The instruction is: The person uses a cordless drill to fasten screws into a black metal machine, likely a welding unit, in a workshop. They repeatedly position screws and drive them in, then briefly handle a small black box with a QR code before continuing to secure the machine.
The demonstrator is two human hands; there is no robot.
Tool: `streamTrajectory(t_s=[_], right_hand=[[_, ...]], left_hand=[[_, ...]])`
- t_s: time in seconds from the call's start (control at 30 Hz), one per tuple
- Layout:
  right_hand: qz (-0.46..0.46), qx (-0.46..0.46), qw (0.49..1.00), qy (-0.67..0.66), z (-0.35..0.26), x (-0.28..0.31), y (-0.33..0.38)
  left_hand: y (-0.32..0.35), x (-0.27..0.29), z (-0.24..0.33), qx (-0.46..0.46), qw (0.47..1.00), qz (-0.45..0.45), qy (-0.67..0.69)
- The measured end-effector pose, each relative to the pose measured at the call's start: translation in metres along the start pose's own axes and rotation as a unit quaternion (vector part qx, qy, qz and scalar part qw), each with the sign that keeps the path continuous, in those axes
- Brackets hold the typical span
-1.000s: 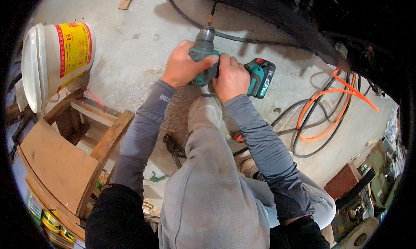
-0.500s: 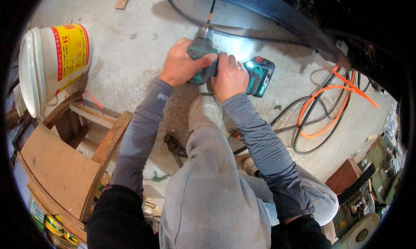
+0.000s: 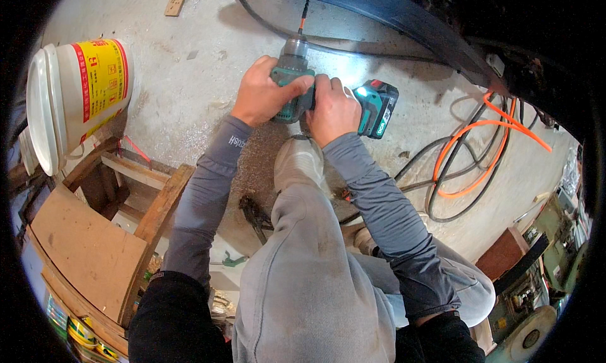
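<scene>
A teal and black cordless drill (image 3: pixel 293 63) lies across both my hands, its chuck turned away from me. My left hand (image 3: pixel 257 95) is wrapped around the back of the drill's body, thumb across the top. Around the handle my right hand (image 3: pixel 334 113) is closed; its finger on the trigger side is partly hidden. The battery (image 3: pixel 382 107) sticks out to the right of that hand, beside a lit work light. From the chuck a dark, spiral drill bit (image 3: pixel 305 14) with an orange band reaches to the edge of a dark metal beam (image 3: pixel 372 9); whether its tip has entered cannot be seen.
Black and orange cables (image 3: pixel 451 167) coil on the floor at right. A white bucket (image 3: pixel 63 104) with a yellow and red label lies tilted at left, above a wooden frame (image 3: pixel 158 205). Metal machinery and a grinding disc (image 3: pixel 530 338) stand at lower right.
The drill and both hands have shifted very slightly left and toward the beam, and the view has moved a little. The grip is the same.
</scene>
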State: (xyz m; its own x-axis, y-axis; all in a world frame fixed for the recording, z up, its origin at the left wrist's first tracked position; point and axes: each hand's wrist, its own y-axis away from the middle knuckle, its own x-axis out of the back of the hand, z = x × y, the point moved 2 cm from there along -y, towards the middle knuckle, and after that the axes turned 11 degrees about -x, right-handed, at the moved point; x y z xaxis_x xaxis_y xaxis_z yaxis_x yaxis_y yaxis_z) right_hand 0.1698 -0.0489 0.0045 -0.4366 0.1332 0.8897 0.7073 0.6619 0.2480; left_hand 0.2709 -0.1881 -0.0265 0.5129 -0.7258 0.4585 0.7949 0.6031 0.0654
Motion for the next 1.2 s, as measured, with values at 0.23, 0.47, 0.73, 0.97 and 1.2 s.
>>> streamTrajectory(t_s=[0.23,0.47,0.73,0.97,1.2], right_hand=[[-0.005,0.014,1.0,0.016,0.004,-0.004,-0.002],[0.032,0.044,0.998,0.027,0.009,-0.002,-0.003],[-0.086,0.072,0.992,-0.055,0.043,0.069,0.035],[-0.204,0.065,0.938,-0.271,0.098,0.174,0.058],[-0.173,0.155,0.965,-0.119,0.143,0.257,0.089]], left_hand=[[-0.002,0.001,0.002,-0.012,1.0,-0.007,-0.019],[-0.004,0.002,0.01,0.016,1.0,-0.026,-0.004],[0.02,0.031,-0.003,0.224,0.851,0.116,0.461],[0.027,-0.028,0.053,0.277,0.754,0.042,0.594],[0.014,-0.088,0.09,0.291,0.727,-0.05,0.62]])
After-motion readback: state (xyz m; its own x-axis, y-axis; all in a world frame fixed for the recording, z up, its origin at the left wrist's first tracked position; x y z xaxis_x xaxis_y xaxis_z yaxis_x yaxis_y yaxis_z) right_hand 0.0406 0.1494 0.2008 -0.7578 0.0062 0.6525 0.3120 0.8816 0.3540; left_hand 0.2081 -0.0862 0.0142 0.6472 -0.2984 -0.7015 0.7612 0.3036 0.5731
